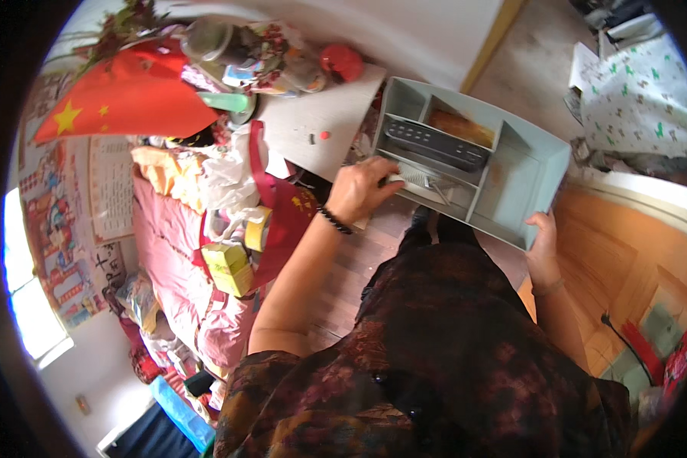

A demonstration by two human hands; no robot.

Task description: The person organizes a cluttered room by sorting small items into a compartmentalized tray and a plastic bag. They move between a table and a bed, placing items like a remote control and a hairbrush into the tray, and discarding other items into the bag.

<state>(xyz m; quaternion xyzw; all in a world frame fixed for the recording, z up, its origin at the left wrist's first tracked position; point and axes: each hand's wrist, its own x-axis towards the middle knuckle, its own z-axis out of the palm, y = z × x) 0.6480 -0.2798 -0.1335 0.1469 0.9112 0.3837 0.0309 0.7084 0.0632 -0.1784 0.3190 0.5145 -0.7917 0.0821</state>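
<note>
A pale grey-green plastic organizer box (506, 166) with several compartments is tilted before me. My right hand (542, 235) grips its near right corner, thumb over the rim. At the near left compartment, my left hand (369, 186) has its fingertips around the end of what looks like a white comb (429, 190); the grip is partly hidden. Small metal pieces (435, 186) lie by the comb. A black remote control (438, 143) lies in the middle slot. Behind it, a compartment holds a flat orange-brown item (461, 126). The large right compartment shows a brownish stain.
To the left are a white tabletop (303, 123) with jars and a red flag (131, 94), and a pink-covered bed (172, 229). A red bag (286, 229) holds a yellow-green carton (229, 269). An orange wooden panel (601, 240) stands at my right.
</note>
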